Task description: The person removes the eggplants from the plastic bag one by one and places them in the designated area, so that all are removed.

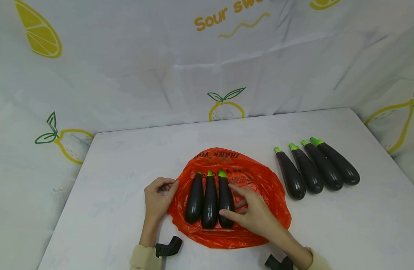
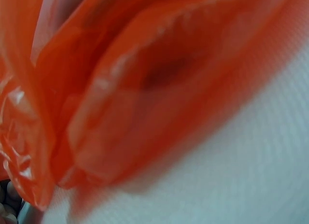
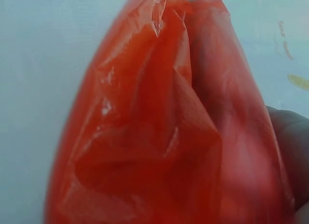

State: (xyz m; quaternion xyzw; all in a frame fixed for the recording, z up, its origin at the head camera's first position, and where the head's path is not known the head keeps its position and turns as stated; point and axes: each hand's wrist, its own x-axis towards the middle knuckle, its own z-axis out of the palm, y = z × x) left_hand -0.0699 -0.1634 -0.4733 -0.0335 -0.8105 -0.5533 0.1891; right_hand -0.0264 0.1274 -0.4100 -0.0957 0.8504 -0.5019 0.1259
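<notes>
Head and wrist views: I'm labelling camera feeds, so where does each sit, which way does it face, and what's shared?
Head: worn on the head, facing forward and down at the white table, red plastic bag and eggplants; left hand, right hand and sleeves show.
Left wrist: on that wrist, close on the plastic bag and table; no hand is clear.
Right wrist: on that wrist, close on the plastic bag; apparently part of a hand at the right edge.
Head and right wrist share the plastic bag and lettered backdrop.

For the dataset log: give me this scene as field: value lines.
container: red THANK YOU plastic bag, on white table
within bag's outline: three eggplants, side by side
right of bag: four eggplants
left hand grip: pinches bag's left edge
right hand grip: thumb across rightmost of those three; pinch or touch unclear
</notes>
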